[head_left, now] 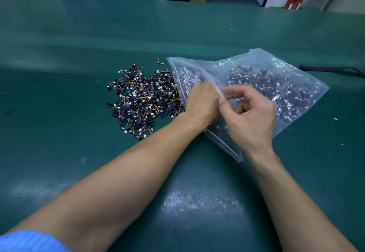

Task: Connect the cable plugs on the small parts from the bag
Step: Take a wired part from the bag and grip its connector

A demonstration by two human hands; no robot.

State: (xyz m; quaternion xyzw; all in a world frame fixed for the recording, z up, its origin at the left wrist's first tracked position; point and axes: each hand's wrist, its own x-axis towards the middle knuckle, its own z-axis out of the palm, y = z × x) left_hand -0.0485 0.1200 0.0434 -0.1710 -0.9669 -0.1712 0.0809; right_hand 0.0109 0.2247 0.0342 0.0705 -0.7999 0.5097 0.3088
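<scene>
Looking down at the dark green table mat (79,58), I see the clear plastic zip bag (254,57) lying right of centre, its mouth turned to the left and near side. My right hand (248,113) pinches the upper lip of the mouth between thumb and forefinger and lifts it, I judge so that the opening is wide enough. My left hand (201,101) reaches inside; its fingers are behind the plastic, so I cannot tell if they hold a part. Many small black boards with coloured wires and white plugs (276,85) are in the bag. A loose pile (142,97) of the same parts lies just left of it, probably kept close for easy picking.
</scene>
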